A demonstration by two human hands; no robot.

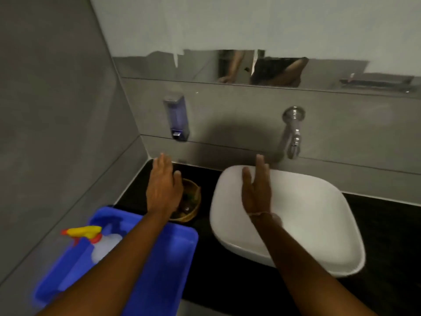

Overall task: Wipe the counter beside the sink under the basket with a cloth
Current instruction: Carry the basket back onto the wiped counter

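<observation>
Plainly, both hands were flat and spread, grasping nothing. The left hand (163, 190) hovered palm down over the left half of the basket (190, 202), hiding part of it; whether it touched the rim could not be told. That small woven basket sat on the black bench (227, 277) between the grey wall and the white sink (319, 224), near the sink's left edge. The right hand (257, 190) was held edge-on above the sink's back left part, fingers pointing toward the wall. A blue tub (164, 270) stood at the near left, just in front of the basket, with a spray bottle (100, 242) lying in it. A tap (292, 133) and a soap dispenser (176, 117) were fixed to the wall.
</observation>
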